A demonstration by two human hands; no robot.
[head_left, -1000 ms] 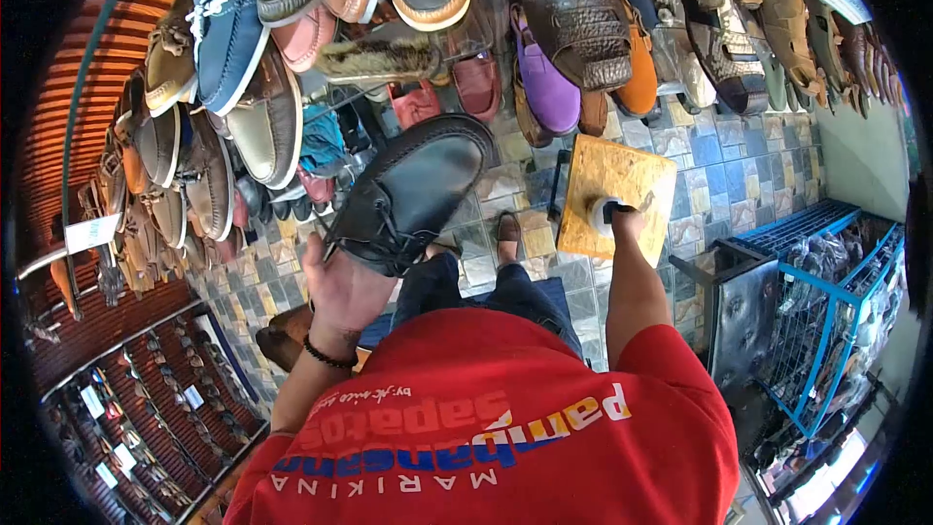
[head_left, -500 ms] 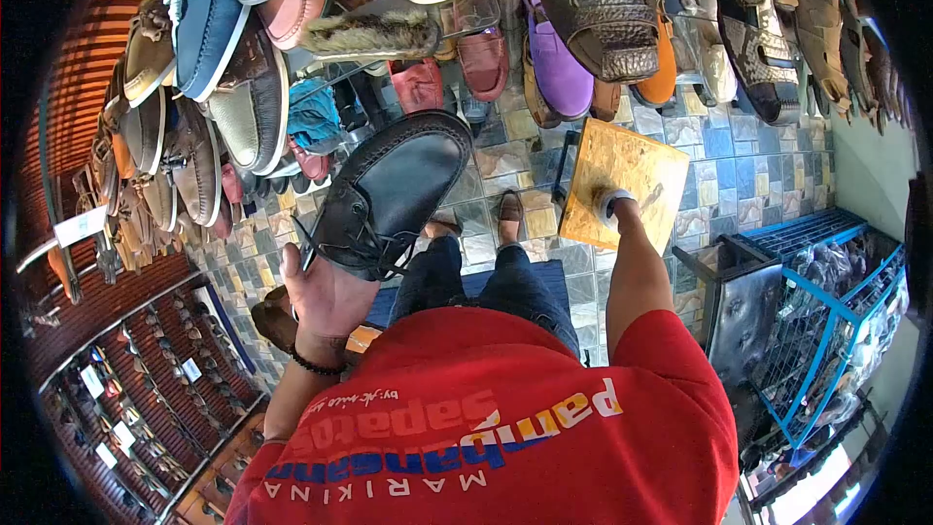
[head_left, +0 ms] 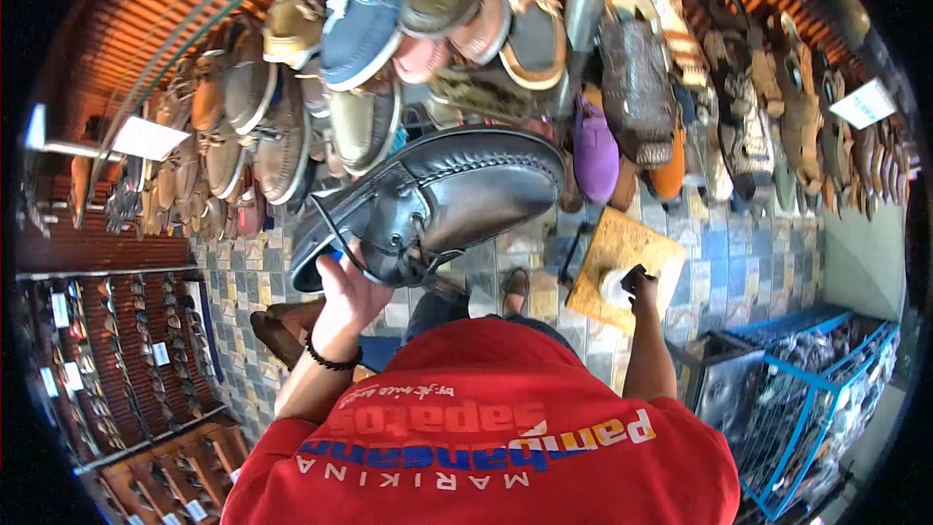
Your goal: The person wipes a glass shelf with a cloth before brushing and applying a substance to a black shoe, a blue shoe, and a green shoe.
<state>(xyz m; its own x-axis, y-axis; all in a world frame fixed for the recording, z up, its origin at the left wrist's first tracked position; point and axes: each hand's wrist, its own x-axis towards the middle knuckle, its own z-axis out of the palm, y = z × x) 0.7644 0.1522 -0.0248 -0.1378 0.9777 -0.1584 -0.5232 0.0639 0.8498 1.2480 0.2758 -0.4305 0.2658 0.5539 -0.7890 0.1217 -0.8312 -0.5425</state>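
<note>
Head cam: left hand (head_left: 352, 303) has the black shoe (head_left: 486, 192) by the heel end. Thumb is up against the shoe by the opening; other fingers mostly hidden behind it. Grip reads as closed on the shoe, exact finger spread not visible. Shoe sits just ahead of the left fingers and runs off to their right, toe pointing forward-right, tilted, laces in view. A loose strand of lace arcs just above the thumb. Beaded bracelet (head_left: 335, 360) on the wrist behind those fingers.

Right hand (head_left: 645, 294) is well right of the left fingers, over a wood-topped table (head_left: 632, 241). White round container (head_left: 612, 286) is on the table, just left of the right fingers. Dark piece (head_left: 638, 278) at the right fingertips; can't tell if pinched or wrapped on, so can't call how far open they are.

Around: purple shoe (head_left: 596, 148) ahead of the right fingers and a bit left, orange shoe (head_left: 667, 173) ahead and slightly right. Blue shoe (head_left: 360, 29) with white laces well ahead of the left fingers. Blue wire rack (head_left: 836, 387) right of and behind the right fingers. Tile floor (head_left: 724, 243) below both hands.
</note>
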